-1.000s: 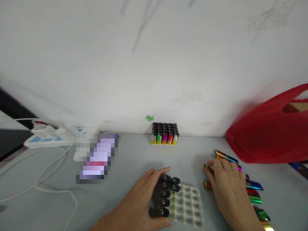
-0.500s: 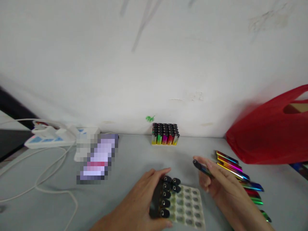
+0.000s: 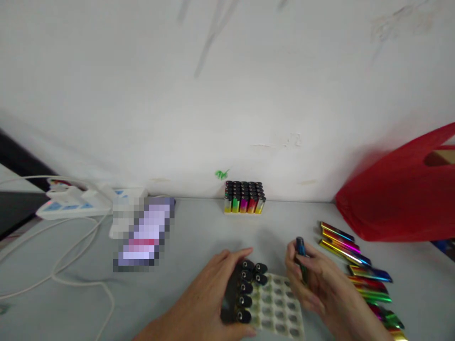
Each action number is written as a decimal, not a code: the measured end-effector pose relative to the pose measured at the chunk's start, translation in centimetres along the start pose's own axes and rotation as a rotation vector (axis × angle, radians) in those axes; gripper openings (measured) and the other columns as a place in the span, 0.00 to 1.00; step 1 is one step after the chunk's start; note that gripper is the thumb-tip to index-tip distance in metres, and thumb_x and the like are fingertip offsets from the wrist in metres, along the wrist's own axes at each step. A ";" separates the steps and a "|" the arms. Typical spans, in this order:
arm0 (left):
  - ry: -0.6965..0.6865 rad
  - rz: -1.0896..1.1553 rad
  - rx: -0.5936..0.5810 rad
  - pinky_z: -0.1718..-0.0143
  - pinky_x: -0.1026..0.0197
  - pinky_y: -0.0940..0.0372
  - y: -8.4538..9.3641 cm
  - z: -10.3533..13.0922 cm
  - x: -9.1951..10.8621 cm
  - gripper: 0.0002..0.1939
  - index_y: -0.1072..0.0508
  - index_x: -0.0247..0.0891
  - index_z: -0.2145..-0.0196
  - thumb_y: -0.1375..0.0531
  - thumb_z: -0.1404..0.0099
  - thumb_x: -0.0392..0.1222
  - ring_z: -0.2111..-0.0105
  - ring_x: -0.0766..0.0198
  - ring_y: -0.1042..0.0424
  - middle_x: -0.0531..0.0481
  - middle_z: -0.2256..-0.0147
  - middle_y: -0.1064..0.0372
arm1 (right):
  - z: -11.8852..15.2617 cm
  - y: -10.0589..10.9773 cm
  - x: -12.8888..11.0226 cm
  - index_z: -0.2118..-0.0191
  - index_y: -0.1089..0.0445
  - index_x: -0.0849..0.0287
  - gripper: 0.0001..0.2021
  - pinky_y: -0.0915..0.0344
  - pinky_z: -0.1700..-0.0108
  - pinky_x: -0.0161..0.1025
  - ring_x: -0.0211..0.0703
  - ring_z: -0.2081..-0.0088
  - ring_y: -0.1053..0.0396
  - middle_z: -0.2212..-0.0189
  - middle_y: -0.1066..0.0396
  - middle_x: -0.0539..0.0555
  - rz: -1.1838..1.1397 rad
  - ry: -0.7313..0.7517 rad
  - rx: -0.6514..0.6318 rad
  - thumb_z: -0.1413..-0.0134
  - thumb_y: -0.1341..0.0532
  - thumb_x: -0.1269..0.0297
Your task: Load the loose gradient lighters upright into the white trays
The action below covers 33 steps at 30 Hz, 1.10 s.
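Note:
My left hand (image 3: pixel 209 293) is wrapped around the left side of a pale tray (image 3: pixel 273 303) with rows of round holes. Along that side several lighters (image 3: pixel 245 287) stand upright in the tray, their black tops showing, with two more beside them at the far end. My right hand (image 3: pixel 316 284), just above the tray's right edge, is closed around a dark lighter (image 3: pixel 301 248) with a bluish upper end, held nearly upright. Its lower part is hidden by my fingers. To the right, several shiny metallic lighters (image 3: pixel 344 248) in mixed colours lie in a slanting row.
A filled block of lighters (image 3: pixel 244 199) stands by the wall. On the right sits a red bag (image 3: pixel 394 199). A phone (image 3: pixel 147 232), partly pixelated, lies to the left, near a white power strip (image 3: pixel 74 206) with loose cables (image 3: pixel 81 282).
My right hand has turned the lighter from a leftward slant to nearly upright, moving slightly down toward the tray. My left hand and the tray stay in place.

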State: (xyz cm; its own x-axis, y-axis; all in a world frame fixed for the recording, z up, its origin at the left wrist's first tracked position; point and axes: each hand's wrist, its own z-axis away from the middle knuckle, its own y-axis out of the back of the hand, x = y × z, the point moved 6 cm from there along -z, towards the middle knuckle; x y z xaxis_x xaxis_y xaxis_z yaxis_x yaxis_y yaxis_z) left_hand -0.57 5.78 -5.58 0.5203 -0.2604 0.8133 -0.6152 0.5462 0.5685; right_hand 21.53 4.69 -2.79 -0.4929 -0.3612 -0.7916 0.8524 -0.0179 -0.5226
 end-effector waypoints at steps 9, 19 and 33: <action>-0.027 -0.020 0.015 0.24 0.30 0.47 -0.5 0.0 -0.5 0.61 0.45 0.54 0.21 0.20 0.44 0.47 0.27 0.32 0.41 0.41 0.27 0.38 | -0.2 1.0 1.1 0.50 0.29 0.51 0.26 0.60 0.83 0.30 0.31 0.82 0.65 0.80 0.52 0.37 0.090 0.025 0.047 0.36 0.33 0.34; 0.030 -0.074 0.004 0.23 0.31 0.49 -0.2 -0.3 0.6 0.57 0.40 0.48 0.23 0.20 0.44 0.46 0.26 0.33 0.42 0.41 0.27 0.36 | -0.9 0.7 0.6 0.51 0.26 0.53 0.22 0.45 0.76 0.34 0.37 0.77 0.48 0.76 0.39 0.45 0.116 0.184 0.010 0.31 0.35 0.37; -0.036 -0.071 0.072 0.24 0.31 0.45 -1.2 -0.1 -1.2 0.59 0.42 0.50 0.22 0.21 0.46 0.45 0.28 0.32 0.39 0.39 0.28 0.37 | 0.4 -1.0 0.2 0.81 0.50 0.51 0.35 0.61 0.76 0.39 0.34 0.79 0.65 0.83 0.60 0.40 -0.118 -0.009 -0.039 0.38 0.35 0.33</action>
State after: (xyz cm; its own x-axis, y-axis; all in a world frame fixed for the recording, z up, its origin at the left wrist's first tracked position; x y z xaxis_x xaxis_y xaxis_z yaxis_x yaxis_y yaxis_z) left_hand -0.43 5.55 -7.26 0.5432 -0.3256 0.7739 -0.6194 0.4667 0.6312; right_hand 20.65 4.24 -2.33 -0.5875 -0.3672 -0.7211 0.7811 -0.0247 -0.6239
